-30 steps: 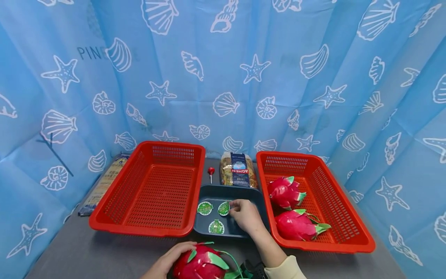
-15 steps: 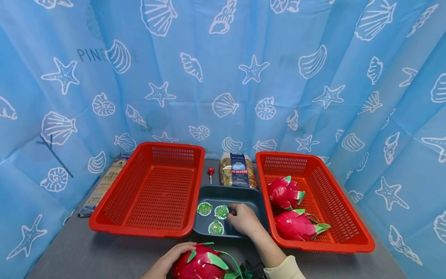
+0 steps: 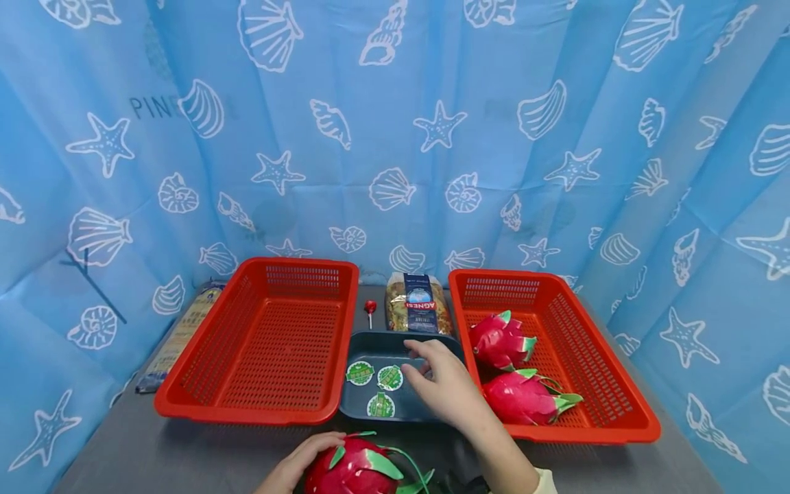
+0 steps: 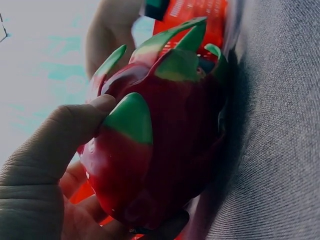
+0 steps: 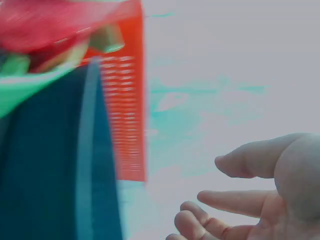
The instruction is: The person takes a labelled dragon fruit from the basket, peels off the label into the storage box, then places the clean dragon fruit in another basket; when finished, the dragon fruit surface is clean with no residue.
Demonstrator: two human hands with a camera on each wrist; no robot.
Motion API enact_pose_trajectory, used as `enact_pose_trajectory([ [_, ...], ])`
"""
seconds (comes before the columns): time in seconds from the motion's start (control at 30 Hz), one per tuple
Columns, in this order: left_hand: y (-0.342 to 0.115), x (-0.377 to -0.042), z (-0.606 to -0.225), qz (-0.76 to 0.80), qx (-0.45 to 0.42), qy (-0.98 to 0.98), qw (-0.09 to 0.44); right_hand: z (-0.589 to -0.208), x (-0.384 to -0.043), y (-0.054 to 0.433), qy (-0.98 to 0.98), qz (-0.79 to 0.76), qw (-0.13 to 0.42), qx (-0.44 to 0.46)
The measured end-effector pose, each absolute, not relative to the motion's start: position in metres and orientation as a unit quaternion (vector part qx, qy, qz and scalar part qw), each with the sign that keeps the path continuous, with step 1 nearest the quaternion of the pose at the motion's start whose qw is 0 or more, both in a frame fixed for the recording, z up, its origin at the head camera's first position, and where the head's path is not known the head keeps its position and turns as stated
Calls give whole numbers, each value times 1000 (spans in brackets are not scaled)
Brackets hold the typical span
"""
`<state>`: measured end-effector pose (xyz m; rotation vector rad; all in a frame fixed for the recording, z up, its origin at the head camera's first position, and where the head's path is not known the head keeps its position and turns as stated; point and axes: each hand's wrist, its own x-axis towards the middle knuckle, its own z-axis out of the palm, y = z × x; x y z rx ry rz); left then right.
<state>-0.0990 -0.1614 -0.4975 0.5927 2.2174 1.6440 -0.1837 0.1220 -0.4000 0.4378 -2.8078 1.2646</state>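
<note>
At the front edge of the head view, my left hand (image 3: 302, 463) holds a red dragon fruit (image 3: 352, 470) with green-tipped scales. The left wrist view shows the thumb on its near side and the other fingers curled beneath the fruit (image 4: 165, 135). My right hand (image 3: 447, 384) hovers over the dark blue tray (image 3: 395, 343), fingers apart and nothing between them. Just left of it in the tray lie three round green-and-white stickers, one (image 3: 390, 377) closest to the fingertips, another (image 3: 360, 373) at the left, a third (image 3: 380, 405) nearer the front.
A red basket (image 3: 256, 417) stands left of the tray. Two dragon fruits (image 3: 531, 398) lie in the right red basket (image 3: 599, 436). Behind the tray are a pasta bag (image 3: 421, 305) and a red lollipop (image 3: 370, 307). A long packet (image 3: 185, 336) rests at far left, before a blue curtain (image 3: 395, 137).
My right hand has let go of the right-hand sticker and lifted off it, fingers spreading. That sticker now lies slightly closer to the other two. My left hand keeps its hold on the dragon fruit.
</note>
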Motion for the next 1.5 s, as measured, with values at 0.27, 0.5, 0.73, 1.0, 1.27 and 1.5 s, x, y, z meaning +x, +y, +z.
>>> enact_pose_trajectory([
  [0.27, -161, -99, -498, 586, 208, 767, 157, -362, -161, 148, -891, 422, 113, 125],
  [0.5, -160, -98, -499, 584, 217, 769, 143, -346, -153, 185, -888, 394, 212, 111],
  [0.73, -158, -99, -499, 584, 213, 770, 146, -338, -147, 229, -876, 409, 242, 81],
  [1.0, -157, -100, -500, 589, 225, 765, 132, -341, -144, 293, -863, 440, 245, 39],
  [1.27, -149, -100, -498, 600, 211, 762, 120, -364, -139, 367, -854, 488, 179, -21],
  [1.5, -135, -89, -478, 627, 188, 742, 144, -392, -142, 415, -874, 479, 45, -62],
])
